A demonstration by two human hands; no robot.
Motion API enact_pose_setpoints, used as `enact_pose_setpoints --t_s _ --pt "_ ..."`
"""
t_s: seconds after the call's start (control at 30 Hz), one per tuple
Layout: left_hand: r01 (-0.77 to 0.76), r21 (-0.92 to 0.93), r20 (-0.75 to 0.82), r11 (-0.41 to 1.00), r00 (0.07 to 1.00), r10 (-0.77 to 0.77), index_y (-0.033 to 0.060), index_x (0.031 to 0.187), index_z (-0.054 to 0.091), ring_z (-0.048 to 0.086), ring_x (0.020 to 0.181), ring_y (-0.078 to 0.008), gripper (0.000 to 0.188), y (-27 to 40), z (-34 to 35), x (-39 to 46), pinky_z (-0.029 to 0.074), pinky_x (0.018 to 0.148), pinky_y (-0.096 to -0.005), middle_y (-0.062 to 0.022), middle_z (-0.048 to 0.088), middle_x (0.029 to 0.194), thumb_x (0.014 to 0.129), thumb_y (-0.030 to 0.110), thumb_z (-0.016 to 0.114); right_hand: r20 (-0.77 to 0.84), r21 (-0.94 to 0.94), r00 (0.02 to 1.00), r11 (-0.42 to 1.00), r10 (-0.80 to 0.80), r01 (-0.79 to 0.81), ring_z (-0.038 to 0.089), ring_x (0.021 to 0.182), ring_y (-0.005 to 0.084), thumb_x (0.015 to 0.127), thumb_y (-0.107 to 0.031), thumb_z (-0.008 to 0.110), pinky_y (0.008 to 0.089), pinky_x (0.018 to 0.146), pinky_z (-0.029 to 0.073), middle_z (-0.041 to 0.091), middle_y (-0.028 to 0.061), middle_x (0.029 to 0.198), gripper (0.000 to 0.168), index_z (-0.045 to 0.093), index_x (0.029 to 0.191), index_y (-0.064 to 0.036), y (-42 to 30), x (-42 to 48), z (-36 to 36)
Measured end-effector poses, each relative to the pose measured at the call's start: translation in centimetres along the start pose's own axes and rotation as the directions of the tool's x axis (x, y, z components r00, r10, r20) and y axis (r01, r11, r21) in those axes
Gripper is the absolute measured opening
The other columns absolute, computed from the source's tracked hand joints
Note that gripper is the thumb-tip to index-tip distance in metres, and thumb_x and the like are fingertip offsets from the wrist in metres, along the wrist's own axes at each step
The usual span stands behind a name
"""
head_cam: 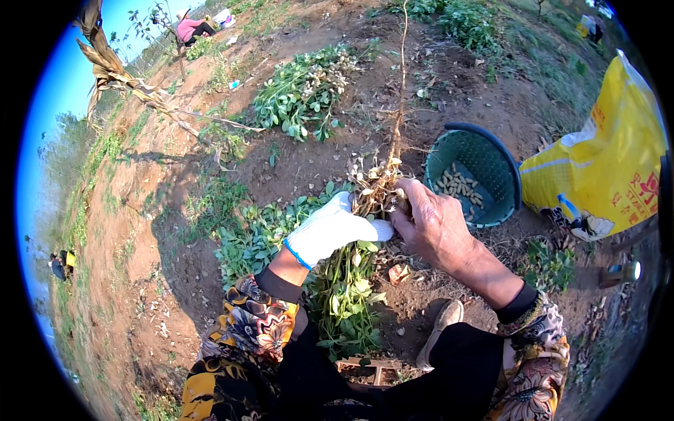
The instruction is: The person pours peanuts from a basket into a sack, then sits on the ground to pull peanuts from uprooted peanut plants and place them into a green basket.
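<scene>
My left hand (337, 226), in a white knit glove with a blue cuff edge, grips a bunch of pulled peanut plants (350, 300), whose leafy stems hang down below it. The roots and pale peanut pods (382, 181) point away from me above the glove. My bare right hand (429, 221) is at the pods' right side with thumb and fingers bent together; whether a pod is between them is hidden. Just right of it stands a green perforated plastic basket (474, 176) with a dark rim, and loose peanuts (458, 187) lie inside at the bottom.
A yellow printed sack (600, 163) stands right of the basket. More peanut plants lie in piles, one ahead (305, 89) and one left (247, 247). A bare, thin stem (403, 79) rises ahead. Dry stalks (142, 89) lean at upper left. A person (192, 29) sits far off.
</scene>
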State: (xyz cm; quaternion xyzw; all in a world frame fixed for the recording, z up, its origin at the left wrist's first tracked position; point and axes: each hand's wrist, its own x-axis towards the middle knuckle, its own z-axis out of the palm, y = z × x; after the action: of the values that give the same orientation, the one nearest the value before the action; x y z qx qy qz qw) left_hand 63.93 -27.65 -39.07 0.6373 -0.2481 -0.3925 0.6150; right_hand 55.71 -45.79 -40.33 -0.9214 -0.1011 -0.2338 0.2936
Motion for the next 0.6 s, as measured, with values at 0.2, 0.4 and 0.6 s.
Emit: enact_pose_setpoints --t_s 0.2,0.4,0.6 --pt "-0.099 0.375 -0.111 0.922 0.982 0.151 0.0003 0.111 0.062 0.063 0.085 -0.0159 0.051 -2.1 -0.2 1.8 0.050 0.080 -0.0320 -0.0108 0.069 0.093 0.072 0.029 0.076 0.323 -0.046 0.945 0.999 0.042 -0.029 0.063 0.061 0.0340 0.083 -0.012 0.059 0.0418 0.053 0.050 0.060 0.0158 0.065 0.016 0.049 0.084 0.001 0.9 0.4 -1.2" --pt "0.308 0.870 -0.406 0.384 0.890 0.207 0.0018 0.116 0.055 0.066 0.077 -0.0340 0.060 -1.2 1.4 2.3 0.053 0.065 -0.0418 -0.0177 0.067 0.083 0.068 0.031 0.076 0.550 0.373 0.835 0.898 -0.010 -0.235 0.057 0.053 0.0164 0.080 -0.009 0.061 0.0315 0.051 0.046 0.057 0.0085 0.058 0.010 0.059 0.081 0.001 0.1 0.4 -2.8" --pt "0.140 0.943 -0.292 0.301 0.781 0.552 0.0032 0.115 0.057 0.064 0.088 -0.0307 0.058 -1.6 0.3 2.5 0.053 0.070 -0.0390 -0.0146 0.065 0.101 0.063 0.022 0.075 0.425 0.451 0.894 0.889 -0.139 -0.076 0.054 0.050 0.0114 0.075 -0.004 0.066 0.0259 0.047 0.043 0.057 0.0014 0.059 0.009 0.059 0.080 -0.003 -3.4 0.1 -6.3"
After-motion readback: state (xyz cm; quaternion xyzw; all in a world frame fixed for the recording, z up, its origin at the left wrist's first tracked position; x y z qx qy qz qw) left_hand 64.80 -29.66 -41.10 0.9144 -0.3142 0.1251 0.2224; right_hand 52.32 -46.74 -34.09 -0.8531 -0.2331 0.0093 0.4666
